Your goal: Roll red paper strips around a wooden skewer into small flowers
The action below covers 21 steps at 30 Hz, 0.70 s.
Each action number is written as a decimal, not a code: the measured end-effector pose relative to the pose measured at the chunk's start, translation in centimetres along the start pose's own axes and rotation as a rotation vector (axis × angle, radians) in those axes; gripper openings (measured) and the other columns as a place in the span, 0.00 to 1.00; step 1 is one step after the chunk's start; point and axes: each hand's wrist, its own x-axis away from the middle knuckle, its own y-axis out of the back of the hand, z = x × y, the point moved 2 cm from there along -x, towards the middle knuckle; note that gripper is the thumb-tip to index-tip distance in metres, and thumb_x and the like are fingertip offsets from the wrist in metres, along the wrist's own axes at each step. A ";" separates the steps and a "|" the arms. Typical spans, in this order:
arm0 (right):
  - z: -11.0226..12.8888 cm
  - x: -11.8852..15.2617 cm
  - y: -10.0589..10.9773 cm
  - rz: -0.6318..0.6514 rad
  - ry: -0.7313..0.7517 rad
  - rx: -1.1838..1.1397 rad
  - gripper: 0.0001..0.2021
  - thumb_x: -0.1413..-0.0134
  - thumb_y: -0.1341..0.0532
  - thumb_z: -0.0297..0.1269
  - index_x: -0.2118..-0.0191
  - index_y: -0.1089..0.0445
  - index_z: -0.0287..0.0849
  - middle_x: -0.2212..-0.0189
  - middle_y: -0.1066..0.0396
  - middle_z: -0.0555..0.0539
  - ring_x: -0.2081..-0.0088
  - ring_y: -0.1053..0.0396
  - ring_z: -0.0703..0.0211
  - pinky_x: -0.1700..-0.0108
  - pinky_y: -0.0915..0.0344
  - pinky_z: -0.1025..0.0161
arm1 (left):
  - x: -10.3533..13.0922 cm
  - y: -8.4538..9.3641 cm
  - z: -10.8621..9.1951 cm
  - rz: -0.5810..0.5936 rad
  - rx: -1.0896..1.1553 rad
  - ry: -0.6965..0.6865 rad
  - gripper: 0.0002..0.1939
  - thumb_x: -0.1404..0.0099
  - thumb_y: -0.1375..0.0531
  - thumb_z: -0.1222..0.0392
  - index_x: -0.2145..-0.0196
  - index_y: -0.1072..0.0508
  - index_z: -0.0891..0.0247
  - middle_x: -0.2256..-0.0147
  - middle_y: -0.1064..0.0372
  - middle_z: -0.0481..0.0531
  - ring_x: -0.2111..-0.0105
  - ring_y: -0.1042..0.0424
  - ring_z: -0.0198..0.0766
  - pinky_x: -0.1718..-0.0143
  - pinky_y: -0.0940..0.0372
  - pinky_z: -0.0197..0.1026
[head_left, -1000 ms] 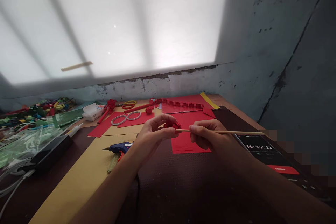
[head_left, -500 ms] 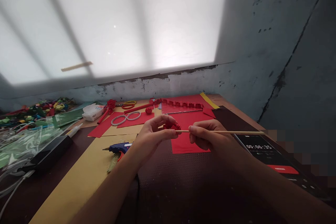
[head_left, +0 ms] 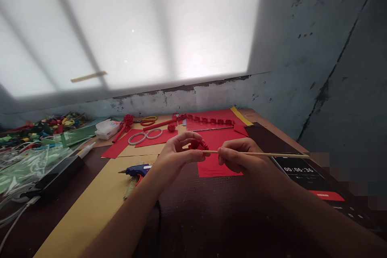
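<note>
A small red paper flower [head_left: 198, 145] is held in the curled fingers of my left hand [head_left: 181, 150], which hide part of it. My right hand [head_left: 238, 153] pinches a thin wooden skewer [head_left: 266, 154] that lies nearly level. The skewer's left end touches the flower's lower edge beside my left thumb, and its long end points right above the phone. Beneath both hands lies a red paper sheet [head_left: 219, 167] with slits cut along its near edge. A blue glue gun [head_left: 136, 170] rests left of my left forearm.
Behind the hands lie a row of red curled pieces [head_left: 213, 120], white rings [head_left: 154, 133], scissors [head_left: 148, 120] and a red paper ball [head_left: 171, 128]. A black power strip [head_left: 62, 173] and plastic wrap [head_left: 27, 157] are left. The phone [head_left: 305, 177] showing a timer lies right.
The skewer's right end has dipped slightly and the red flower has turned a little in my left fingers. Both hands stay almost in place. The phone's timer has advanced one second.
</note>
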 end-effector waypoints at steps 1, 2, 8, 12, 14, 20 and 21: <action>0.0 0.0 0.0 0.000 0.002 0.006 0.17 0.38 0.38 0.45 0.76 0.26 0.41 0.84 0.47 0.55 0.79 0.53 0.68 0.76 0.57 0.62 | 0.0 0.0 0.0 -0.007 -0.008 0.001 0.14 0.43 0.30 0.69 0.59 0.25 0.62 0.60 0.28 0.51 0.60 0.24 0.38 0.56 0.32 0.40; 0.0 0.0 0.0 0.001 0.001 0.011 0.18 0.38 0.38 0.45 0.76 0.26 0.41 0.83 0.47 0.55 0.79 0.53 0.68 0.76 0.57 0.62 | 0.0 0.0 0.0 -0.015 -0.017 0.001 0.14 0.43 0.30 0.69 0.59 0.25 0.62 0.60 0.28 0.51 0.60 0.25 0.37 0.55 0.32 0.39; -0.2 0.0 0.2 0.029 0.009 0.008 0.18 0.38 0.38 0.44 0.76 0.27 0.41 0.83 0.47 0.55 0.79 0.53 0.68 0.76 0.57 0.61 | 0.1 0.2 -0.3 -0.011 -0.060 -0.012 0.16 0.44 0.29 0.68 0.58 0.26 0.61 0.54 0.28 0.55 0.52 0.27 0.45 0.52 0.29 0.47; -0.1 0.1 0.2 0.045 0.003 0.010 0.16 0.38 0.38 0.43 0.76 0.27 0.41 0.83 0.47 0.55 0.78 0.52 0.67 0.75 0.57 0.61 | 0.2 0.2 -0.5 0.010 -0.080 -0.014 0.17 0.45 0.29 0.69 0.59 0.26 0.62 0.53 0.29 0.56 0.51 0.27 0.46 0.52 0.28 0.47; 0.0 0.1 0.2 0.051 -0.002 0.012 0.16 0.38 0.38 0.42 0.75 0.27 0.41 0.83 0.47 0.55 0.78 0.52 0.67 0.75 0.57 0.61 | 0.2 0.3 -0.5 0.027 -0.075 0.004 0.16 0.44 0.29 0.69 0.59 0.26 0.63 0.53 0.29 0.56 0.53 0.26 0.45 0.54 0.28 0.45; -0.2 0.1 0.2 0.063 -0.007 0.010 0.16 0.38 0.38 0.45 0.74 0.26 0.42 0.82 0.46 0.55 0.78 0.52 0.66 0.74 0.57 0.60 | 0.2 0.4 -0.4 0.050 -0.035 0.018 0.16 0.45 0.29 0.71 0.60 0.26 0.63 0.54 0.29 0.54 0.57 0.23 0.42 0.56 0.28 0.42; -0.2 0.1 0.2 0.065 -0.010 0.012 0.16 0.38 0.38 0.45 0.74 0.26 0.42 0.82 0.46 0.55 0.77 0.52 0.66 0.74 0.57 0.61 | 0.2 0.4 -0.3 0.049 -0.036 0.020 0.16 0.45 0.29 0.71 0.60 0.26 0.63 0.54 0.29 0.54 0.57 0.23 0.42 0.56 0.28 0.42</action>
